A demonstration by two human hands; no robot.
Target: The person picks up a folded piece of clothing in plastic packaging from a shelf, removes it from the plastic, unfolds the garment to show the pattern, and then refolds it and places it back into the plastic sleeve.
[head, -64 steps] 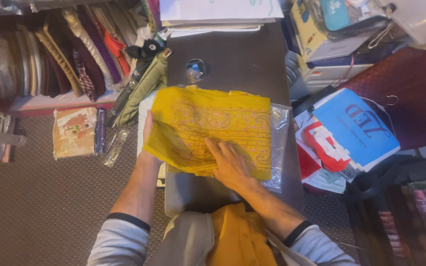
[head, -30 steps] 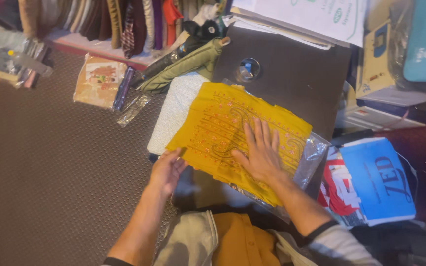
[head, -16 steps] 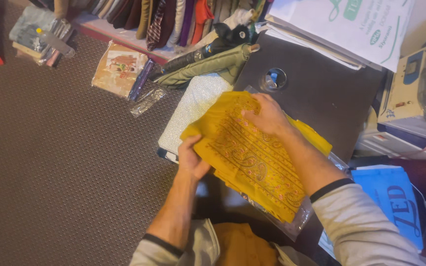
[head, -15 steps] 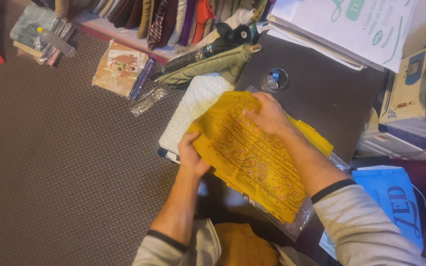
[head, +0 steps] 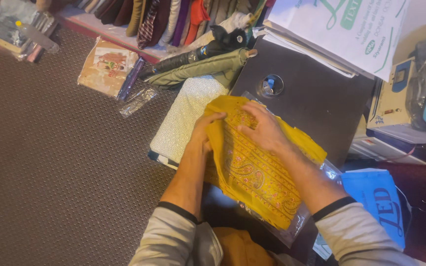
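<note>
Brown floor [head: 50, 162] took up the whole left side, well clear of the hands. Dark table [head: 316, 98] sat under and beyond the hands. Row of folded fabrics [head: 163, 17] stood on edge on a shelf, far beyond the left hand. White printed bags [head: 341, 29] lay stacked at the table's far end, beyond the right hand.

Yellow cloth [head: 252, 167] with pink embroidery lay folded across the table's near-left corner, under both hands. Clear plastic bag [head: 297, 224] was beneath the cloth, its edge showing near the right forearm. White fabric bundle [head: 183, 123] lay just left of the left hand, touching the cloth's left edge. Blue bag [head: 383, 202] lay to the right of the right arm, off the table. Green rolled cover [head: 198, 71] lay beyond the left hand, near the bundle's far end. Packaged garment [head: 107, 66] lay on the floor, well left of the grip.

Right hand [head: 265, 130] was flat, fingers spread, pressed on top of the cloth, not clamped. Left hand [head: 205, 130] was curled over the cloth's left fold, fingers closed on the edge. Round grommet [head: 270, 84] in the table sat just beyond the right fingertips.
</note>
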